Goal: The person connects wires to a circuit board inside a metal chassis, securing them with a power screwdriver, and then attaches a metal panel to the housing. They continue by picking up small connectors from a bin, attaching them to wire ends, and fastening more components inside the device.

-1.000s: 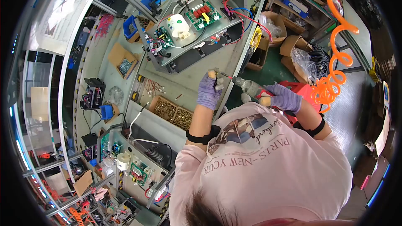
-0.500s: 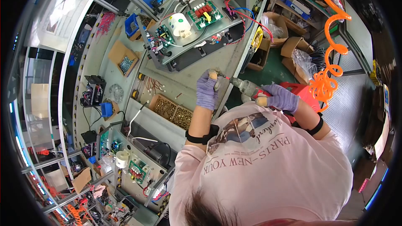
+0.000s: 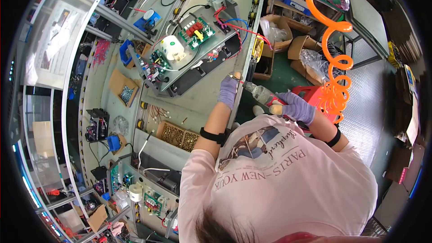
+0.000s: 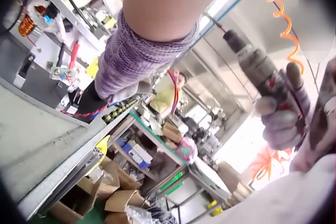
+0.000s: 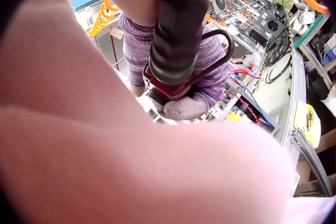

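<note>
In the head view my right hand [image 3: 294, 106], in a purple knit glove with pale fingertips, grips a power screwdriver [image 3: 262, 93]. The tool has a grey front and a red body, and its thin bit points at my left hand [image 3: 228, 91]. That hand wears the same kind of glove, and its fingertips pinch a small metal piece [image 3: 233, 77] right by the bit's tip, over the bench edge. Seen from the left wrist, the right fingers [image 4: 281, 129] wrap round the screwdriver's body. The left fingertips are mostly hidden behind the wrist there.
An open metal chassis [image 3: 189, 49] with circuit boards lies on the bench beyond my left hand. A box of brass-coloured screws [image 3: 173, 136] stands left of my forearm. An orange coiled hose [image 3: 330, 54] hangs at the right, above a red stool [image 3: 310, 93] and cardboard boxes.
The head view has swung, so the bench and chassis sit further left. My left hand has turned a little, its fingertips still by the bit. The right hand keeps its grip on the screwdriver.
</note>
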{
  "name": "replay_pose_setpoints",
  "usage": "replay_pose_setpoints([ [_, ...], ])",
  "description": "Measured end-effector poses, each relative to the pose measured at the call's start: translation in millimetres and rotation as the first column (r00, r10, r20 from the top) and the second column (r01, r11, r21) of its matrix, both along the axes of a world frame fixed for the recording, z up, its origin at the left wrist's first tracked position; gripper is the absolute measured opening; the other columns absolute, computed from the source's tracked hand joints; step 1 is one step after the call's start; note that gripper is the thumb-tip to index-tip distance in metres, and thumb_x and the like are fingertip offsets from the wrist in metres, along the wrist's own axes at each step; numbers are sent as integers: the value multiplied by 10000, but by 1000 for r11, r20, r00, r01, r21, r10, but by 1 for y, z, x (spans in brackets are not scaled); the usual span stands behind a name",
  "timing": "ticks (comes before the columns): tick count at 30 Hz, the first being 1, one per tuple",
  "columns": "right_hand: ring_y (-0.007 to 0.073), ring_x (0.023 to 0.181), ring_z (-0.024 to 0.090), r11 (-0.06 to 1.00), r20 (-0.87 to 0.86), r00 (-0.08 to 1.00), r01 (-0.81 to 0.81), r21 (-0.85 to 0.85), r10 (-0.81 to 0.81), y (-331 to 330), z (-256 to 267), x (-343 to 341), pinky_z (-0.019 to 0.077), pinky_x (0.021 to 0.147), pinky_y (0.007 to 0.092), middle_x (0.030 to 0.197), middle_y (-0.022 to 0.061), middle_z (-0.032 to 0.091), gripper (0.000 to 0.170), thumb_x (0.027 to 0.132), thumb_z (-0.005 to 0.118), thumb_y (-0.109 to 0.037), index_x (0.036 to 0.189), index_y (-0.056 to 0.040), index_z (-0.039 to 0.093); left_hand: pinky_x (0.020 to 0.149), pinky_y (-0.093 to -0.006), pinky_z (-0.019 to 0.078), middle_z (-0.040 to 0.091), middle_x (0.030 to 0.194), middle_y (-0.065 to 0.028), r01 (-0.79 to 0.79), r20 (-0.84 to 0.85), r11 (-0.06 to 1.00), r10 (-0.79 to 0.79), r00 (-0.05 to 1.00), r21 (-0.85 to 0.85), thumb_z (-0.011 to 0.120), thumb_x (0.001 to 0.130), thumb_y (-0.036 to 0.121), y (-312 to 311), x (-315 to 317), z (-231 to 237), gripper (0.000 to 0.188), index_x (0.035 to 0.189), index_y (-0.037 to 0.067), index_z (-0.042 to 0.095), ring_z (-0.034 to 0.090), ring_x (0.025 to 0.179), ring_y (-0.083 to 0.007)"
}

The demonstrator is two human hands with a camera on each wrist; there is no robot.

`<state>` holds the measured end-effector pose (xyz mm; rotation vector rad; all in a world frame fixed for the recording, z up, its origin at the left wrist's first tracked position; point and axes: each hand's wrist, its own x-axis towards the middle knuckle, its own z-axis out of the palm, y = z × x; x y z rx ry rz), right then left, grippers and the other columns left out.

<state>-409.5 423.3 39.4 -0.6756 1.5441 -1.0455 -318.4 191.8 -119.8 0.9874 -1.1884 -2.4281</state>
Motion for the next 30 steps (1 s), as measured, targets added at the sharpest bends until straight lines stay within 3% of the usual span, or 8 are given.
replay_pose_setpoints([
  [1, 93, 599, 486, 1000, -11, 1000, 15, 2, -15, 5, 4, 0, 417, 553, 248, 683, 49, 552, 417, 716, 688, -333, 924, 12, 579, 574, -229, 445, 585, 840, -22, 47, 24, 935, -41, 999, -351, 599, 796, 141, 16, -20, 17, 273, 1047, 45, 555, 545, 663, -116],
  [5, 56, 624, 469, 989, -8, 990, 139, -45, -140, 25, 6, -10, 400, 543, 224, 704, 13, 549, 451, 712, 695, -356, 936, 16, 576, 849, -306, 408, 572, 1051, -127, 100, -57, 689, -201, 978, -718, 635, 772, 242, 32, -112, -64, 488, 1201, 71, 478, 535, 945, -209],
  [7, 62, 628, 469, 964, 163, 960, 245, -103, -227, 32, 5, -12, 395, 552, 218, 723, 8, 542, 482, 701, 693, -370, 950, 23, 569, 900, -293, 377, 530, 1131, -110, 296, 101, 735, -298, 949, -610, 643, 765, 228, 40, -130, -26, 534, 1238, 81, 445, 493, 1031, -202],
  [13, 79, 622, 481, 904, 253, 890, 415, -104, -379, 47, 12, -8, 373, 522, 218, 716, 11, 523, 487, 688, 658, -396, 942, 3, 544, 827, -269, 439, 598, 992, -67, 217, -364, 967, -251, 897, -133, 536, 848, 103, 49, -125, 6, 223, 1055, 23, 559, 577, 877, -153],
  [16, 78, 622, 483, 924, 280, 898, 374, -82, -339, 50, 10, -10, 370, 516, 222, 719, 12, 524, 475, 688, 658, -391, 936, -1, 548, 753, -247, 450, 620, 889, -49, 249, -114, 894, -310, 944, -371, 587, 826, 141, 34, -83, 2, 233, 1024, 19, 582, 587, 798, -136],
  [18, 75, 611, 471, 932, 259, 905, 360, -43, -337, 46, 8, -6, 367, 519, 213, 707, 6, 520, 460, 695, 659, -385, 928, -4, 553, 673, -224, 443, 620, 798, -25, 108, 129, 985, -91, 987, -132, 640, 792, 174, 18, -47, 6, 228, 959, 20, 622, 580, 732, -110],
  [22, 65, 619, 453, 963, 200, 949, 261, -71, -243, 27, -1, 1, 369, 542, 208, 693, -20, 513, 385, 729, 654, -335, 908, -6, 564, 608, -221, 445, 635, 740, -40, -82, 161, 856, 189, 969, -510, 664, 762, 125, -27, 14, 6, 153, 845, -3, 659, 535, 637, -82],
  [30, 81, 654, 479, 987, 53, 999, 6, -163, 3, -19, 2, 19, 409, 586, 251, 711, 23, 544, 413, 747, 635, -341, 898, 39, 573, 675, -233, 454, 648, 774, -63, -70, 34, 687, 136, 990, -723, 566, 822, 57, -51, 67, 93, 151, 940, -12, 630, 563, 697, -94],
])
